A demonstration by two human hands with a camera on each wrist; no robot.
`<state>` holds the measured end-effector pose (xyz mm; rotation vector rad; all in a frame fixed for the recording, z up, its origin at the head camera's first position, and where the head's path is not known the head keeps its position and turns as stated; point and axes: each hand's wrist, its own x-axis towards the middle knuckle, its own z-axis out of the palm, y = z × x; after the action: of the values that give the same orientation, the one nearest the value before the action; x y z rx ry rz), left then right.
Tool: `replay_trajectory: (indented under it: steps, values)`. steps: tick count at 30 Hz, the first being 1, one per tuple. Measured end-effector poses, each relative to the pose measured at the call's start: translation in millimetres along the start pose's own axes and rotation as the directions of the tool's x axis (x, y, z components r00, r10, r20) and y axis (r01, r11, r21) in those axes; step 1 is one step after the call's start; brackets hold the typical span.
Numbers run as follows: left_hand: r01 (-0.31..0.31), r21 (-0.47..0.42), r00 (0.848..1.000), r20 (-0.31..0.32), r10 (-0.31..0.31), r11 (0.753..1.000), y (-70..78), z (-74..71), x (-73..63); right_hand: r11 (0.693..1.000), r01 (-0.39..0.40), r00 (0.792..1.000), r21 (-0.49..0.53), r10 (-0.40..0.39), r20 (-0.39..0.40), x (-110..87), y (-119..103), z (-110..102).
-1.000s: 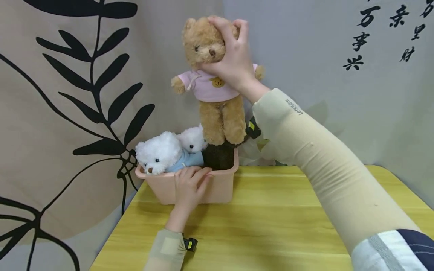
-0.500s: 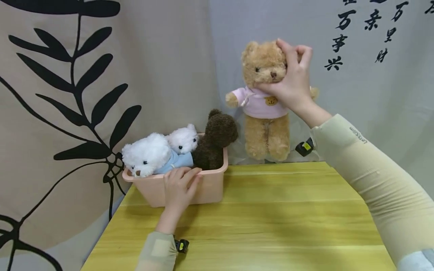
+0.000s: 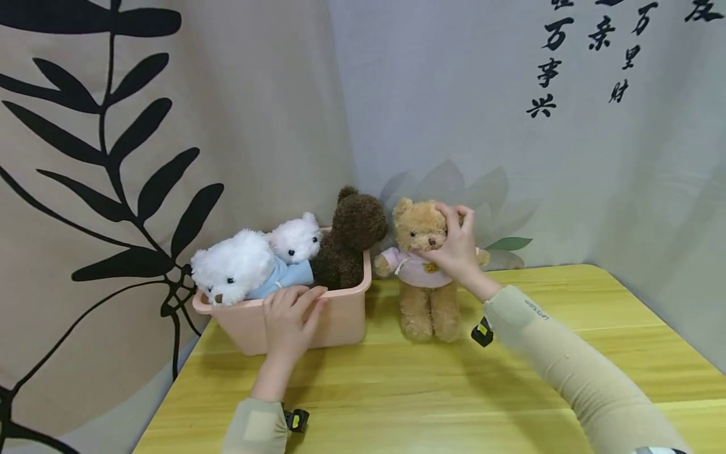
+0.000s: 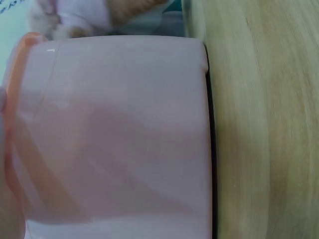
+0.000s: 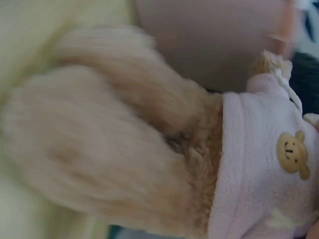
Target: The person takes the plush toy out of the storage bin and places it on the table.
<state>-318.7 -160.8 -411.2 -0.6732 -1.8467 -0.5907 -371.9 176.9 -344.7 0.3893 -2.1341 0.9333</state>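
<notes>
My right hand point(image 3: 458, 252) grips the head of a light-brown teddy bear point(image 3: 414, 308) in a pink hoodie. The bear is upright beside the bin, its feet at or close over the table; the right wrist view shows its legs and the hoodie point(image 5: 254, 154) with a bear-face patch. My left hand point(image 3: 290, 325) holds the front rim of a pink plastic bin point(image 3: 340, 325), fingers over the edge. Inside the bin are a white teddy bear point(image 3: 235, 268) in blue, a smaller white plush point(image 3: 297, 239) and a dark-brown plush point(image 3: 360, 221). The bin's wall point(image 4: 119, 124) fills much of the left wrist view.
The yellow wood-grain table point(image 3: 408, 397) stretches to the right of the bin and in front of it. Behind it hangs a pale cloth backdrop point(image 3: 272, 126) with black leaf prints and lettering. The bin stands near the table's left edge.
My right hand has brought the light-brown teddy bear from above the bin to the right and down to the tabletop. The left hand keeps its hold on the rim.
</notes>
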Motion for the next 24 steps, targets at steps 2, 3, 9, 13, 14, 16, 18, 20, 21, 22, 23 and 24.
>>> replay_trajectory:
  steps: [2,3,9,13,14,16,18,20,21,22,23,24]
  values:
    - [0.000,0.000,1.000,0.004,0.000,1.000,0.3,-0.8,-0.5,1.000,0.015,0.999,-0.019,-0.014,0.034,-8.3,9.0,13.8]
    - [0.001,-0.001,1.000,0.008,-0.001,1.000,0.6,-0.8,-0.6,0.999,0.017,0.999,-0.028,-0.016,0.051,-11.1,13.0,19.4]
    - [0.010,0.008,1.000,0.020,-0.010,1.000,-0.6,-0.6,-1.5,0.997,-0.013,0.985,-0.073,0.026,0.170,-16.7,30.6,41.8]
    - [0.014,0.010,1.000,0.024,-0.014,1.000,-1.0,-0.6,-0.6,0.993,-0.069,0.975,-0.094,0.087,0.203,-17.2,36.2,45.2]
    - [0.014,0.009,1.000,0.025,-0.014,1.000,-1.0,-0.6,-0.4,0.992,-0.084,0.972,-0.095,0.102,0.211,-16.9,37.8,44.9]
    - [0.012,0.008,1.000,0.026,-0.012,1.000,-0.8,-0.7,-0.1,0.991,-0.102,0.969,-0.091,0.120,0.218,-16.1,40.7,44.3]
    - [0.009,0.009,1.000,0.025,-0.010,1.000,-0.4,-0.9,-0.2,0.990,-0.109,0.966,-0.087,0.126,0.227,-15.6,42.9,43.0]
    - [0.008,0.013,1.000,0.024,-0.008,1.000,-0.1,-1.1,-0.7,0.990,-0.110,0.964,-0.090,0.128,0.231,-15.0,44.1,41.2]
    - [0.007,0.015,1.000,0.024,-0.008,1.000,0.1,-1.2,-0.9,0.989,-0.111,0.964,-0.093,0.130,0.233,-14.5,44.0,40.1]
    - [0.008,0.017,1.000,0.024,-0.008,1.000,0.3,-1.4,-1.1,0.989,-0.109,0.963,-0.099,0.130,0.236,-14.1,43.8,38.9]
    - [0.008,0.018,1.000,0.024,-0.009,1.000,0.5,-1.6,-1.3,0.989,-0.107,0.963,-0.105,0.129,0.238,-13.6,43.2,37.4]
    - [0.009,0.019,1.000,0.024,-0.010,1.000,0.5,-1.8,-1.6,0.988,-0.105,0.962,-0.111,0.129,0.240,-13.1,42.3,35.7]
